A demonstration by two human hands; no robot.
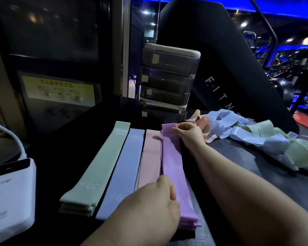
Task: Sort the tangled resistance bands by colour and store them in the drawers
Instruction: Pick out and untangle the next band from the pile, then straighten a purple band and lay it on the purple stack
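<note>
Dark tabletop [60, 148], sorted band stacks [132, 166], tangled bands [256, 137], drawer unit [167, 82]

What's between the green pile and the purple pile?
Head view: the blue bands lie beside the green bands, then the pink bands next to the purple bands.

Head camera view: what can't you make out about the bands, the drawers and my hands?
All in the head view.
Drawers: contents hidden behind dark tinted fronts; labels too small to read.
Blue stack and pink stack: near ends covered by the left hand.
Left hand: its own back hides whether it grips or just presses the purple stack.
Tangled pile: cut off by the right edge, so uncountable.
</note>
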